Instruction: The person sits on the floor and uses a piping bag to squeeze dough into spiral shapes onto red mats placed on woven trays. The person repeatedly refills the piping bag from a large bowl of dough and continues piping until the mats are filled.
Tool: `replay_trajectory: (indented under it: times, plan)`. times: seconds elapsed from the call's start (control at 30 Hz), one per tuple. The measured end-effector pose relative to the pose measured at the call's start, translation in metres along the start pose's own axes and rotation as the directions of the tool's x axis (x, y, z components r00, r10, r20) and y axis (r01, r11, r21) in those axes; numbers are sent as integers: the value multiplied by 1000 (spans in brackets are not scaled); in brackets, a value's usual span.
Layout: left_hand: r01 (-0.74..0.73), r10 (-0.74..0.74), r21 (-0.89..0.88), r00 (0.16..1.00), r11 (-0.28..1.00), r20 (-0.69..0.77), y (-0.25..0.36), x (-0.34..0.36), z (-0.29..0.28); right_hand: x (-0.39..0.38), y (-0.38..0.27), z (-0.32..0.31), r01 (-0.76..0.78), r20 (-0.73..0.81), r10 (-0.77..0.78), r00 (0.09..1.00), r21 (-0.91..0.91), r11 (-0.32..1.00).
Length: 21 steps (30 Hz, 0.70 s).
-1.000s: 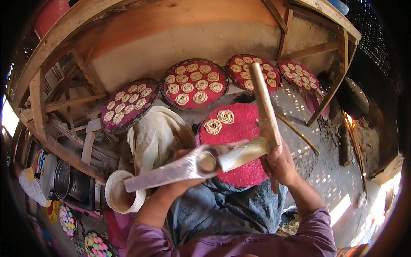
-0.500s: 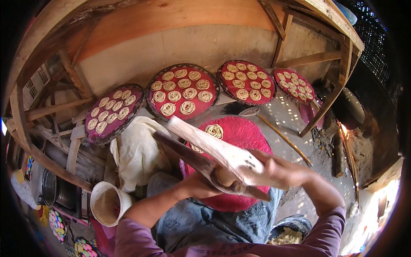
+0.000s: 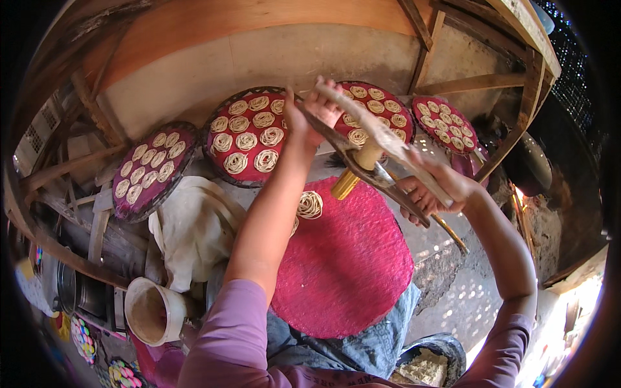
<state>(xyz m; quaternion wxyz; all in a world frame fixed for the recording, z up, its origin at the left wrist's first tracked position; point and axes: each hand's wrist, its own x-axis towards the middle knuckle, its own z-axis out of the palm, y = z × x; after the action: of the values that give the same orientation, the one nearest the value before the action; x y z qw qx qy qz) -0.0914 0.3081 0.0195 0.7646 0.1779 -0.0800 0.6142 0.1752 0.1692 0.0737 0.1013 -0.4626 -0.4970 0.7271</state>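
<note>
Two hands [image 3: 318, 111] [image 3: 445, 184] gripping one wooden press [image 3: 369, 154] over one red disc [image 3: 343, 265]; four coil-covered trays [image 3: 251, 156] beyond.

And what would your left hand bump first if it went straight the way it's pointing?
My left hand would probably meet the tan wall behind the round trays, though depth is hard to judge.

my tool [image 3: 367, 156] hangs over the far edge of the round tray [image 3: 343, 271], a bucket [image 3: 175, 317] to my left, four trays [image 3: 251, 176] behind.
</note>
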Motion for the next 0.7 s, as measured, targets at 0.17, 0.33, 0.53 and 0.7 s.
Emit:
replay_trajectory:
  times: [0.17,0.33,0.53,0.7]
  plan:
    - [53,9,-177,943,983,333,-6,12,-97,22,-8,-2,-81,-144,43,989,-267,960]
    - [-61,83,-74,930,995,359,23,17,-81,26,-18,18,86,-79,-138,987,-466,880]
    - [-79,134,-159,918,984,374,10,2,-61,-2,-26,29,-72,-221,-30,975,-438,896]
    - [-111,98,15,922,994,375,18,16,-47,8,-25,32,-73,-352,-141,925,-529,845]
